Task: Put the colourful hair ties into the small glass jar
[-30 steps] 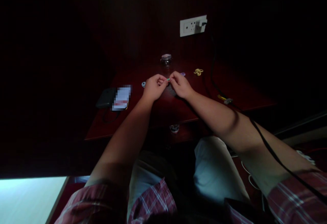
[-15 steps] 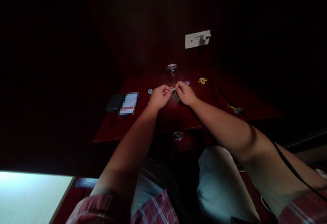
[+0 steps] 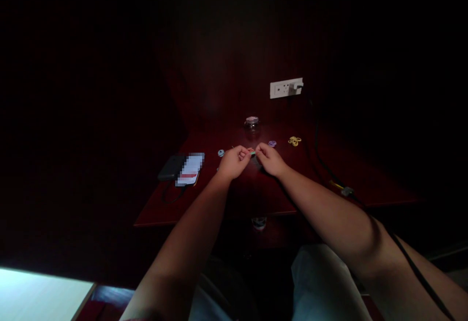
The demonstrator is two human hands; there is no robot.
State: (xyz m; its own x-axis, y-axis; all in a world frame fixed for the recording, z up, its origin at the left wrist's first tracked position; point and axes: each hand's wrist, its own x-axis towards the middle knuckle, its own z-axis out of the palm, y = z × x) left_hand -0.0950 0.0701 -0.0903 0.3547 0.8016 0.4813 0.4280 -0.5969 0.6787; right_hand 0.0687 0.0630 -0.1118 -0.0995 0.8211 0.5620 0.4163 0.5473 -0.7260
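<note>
My left hand (image 3: 234, 162) pinches a small green band (image 3: 252, 153) in front of me, low over the table. My right hand (image 3: 271, 160) meets it from the other side, thumb and forefinger pressed together at the band's right end. A bit of orange shows just behind the band; whether it is held or lies on the table I cannot tell. Beyond the right hand lie purple bands (image 3: 272, 143) and a small heap of yellow bands (image 3: 294, 141). Left of my left hand is a light blue band (image 3: 221, 153).
A lidded clear jar (image 3: 252, 122) stands at the back of the dark red table (image 3: 204, 204). At left lie a phone (image 3: 190, 170) and a black box-shaped device (image 3: 171, 167). A black cable runs at right from the wall socket (image 3: 286, 88). A cup (image 3: 259, 223) sits below the table edge.
The whole view has tilted up, so everything appears lower. Both hands stay close together at the green band, and orange now shows behind it.
</note>
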